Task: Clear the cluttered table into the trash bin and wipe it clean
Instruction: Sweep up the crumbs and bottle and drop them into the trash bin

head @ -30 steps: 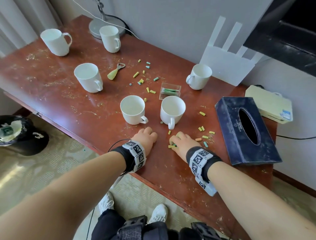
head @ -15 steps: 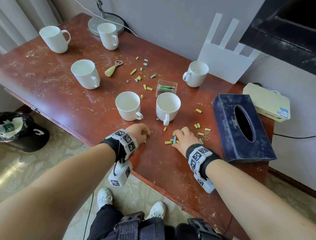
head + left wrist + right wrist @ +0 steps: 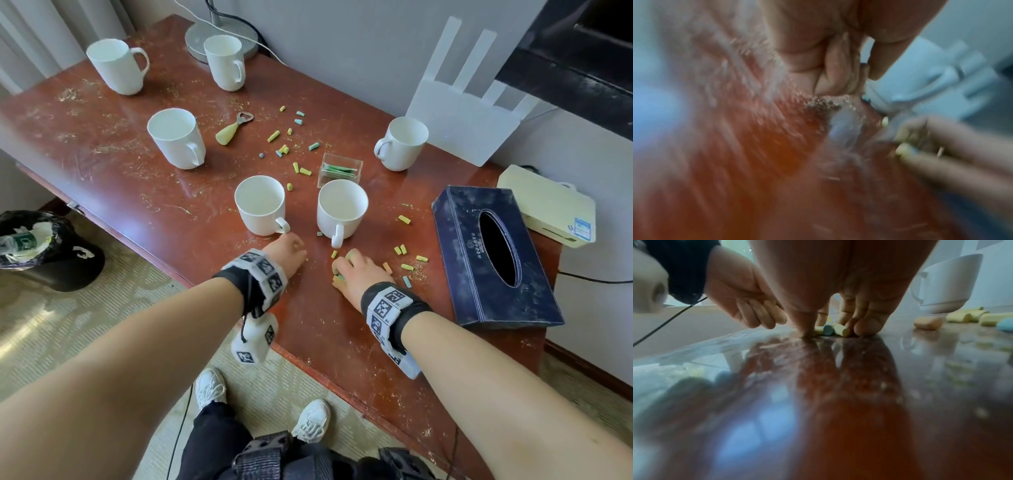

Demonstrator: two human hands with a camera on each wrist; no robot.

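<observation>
Right wrist view: fingers and thumb of the right hand closed round three small chalk pieces lying on the table. Left hand rested curled nearby, apparently empty. Pieces looked light, stiff, crumbly; best pinched across their sides. Trash bin stood well apart.

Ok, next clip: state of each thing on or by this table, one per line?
Right hand: fingers gathering a few chalk-like pieces on the table.
Left hand: fingers curled, resting on the table; contents not visible.
Six white mugs: upright, apparently empty.
Tissue box: lying flat, no tissue showing.
Trash bin: on the floor, lined, holding rubbish.
Bottle opener: lying flat.
</observation>
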